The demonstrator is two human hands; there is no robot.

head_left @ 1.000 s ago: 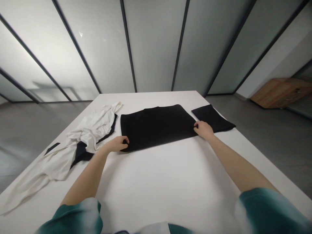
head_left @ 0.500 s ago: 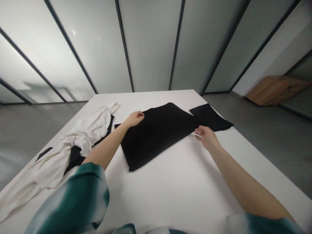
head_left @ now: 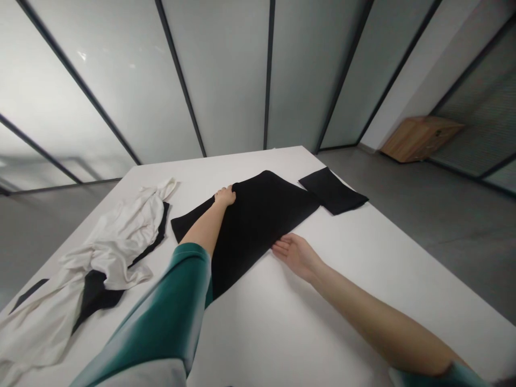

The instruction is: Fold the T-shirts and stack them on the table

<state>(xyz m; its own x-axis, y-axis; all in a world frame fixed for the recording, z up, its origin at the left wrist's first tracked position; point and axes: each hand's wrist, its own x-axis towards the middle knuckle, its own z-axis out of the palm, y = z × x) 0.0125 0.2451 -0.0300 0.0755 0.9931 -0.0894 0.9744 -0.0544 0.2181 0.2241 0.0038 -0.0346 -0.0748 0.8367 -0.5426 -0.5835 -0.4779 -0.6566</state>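
A large piece of black cloth, laid out flat and folded, lies across the middle of the white table. At its far edge my left hand has its fingers curled over the fabric, gripping it. My left forearm and green sleeve cross over the cloth's left part and hide some of it. My right hand is at the near edge with its fingers stretched out and together, the fingertips touching the border; nothing is gripped there.
A smaller folded black cloth lies at the table's right edge, close to the large one's right corner. Crumpled white cloth with dark cloth beneath covers the left side. Beyond stand frosted glass panels and a wooden cabinet.
My right hand has slid left and nearer along the cloth's near edge. My left hand has come down onto the far edge. The view has turned a little to the right.
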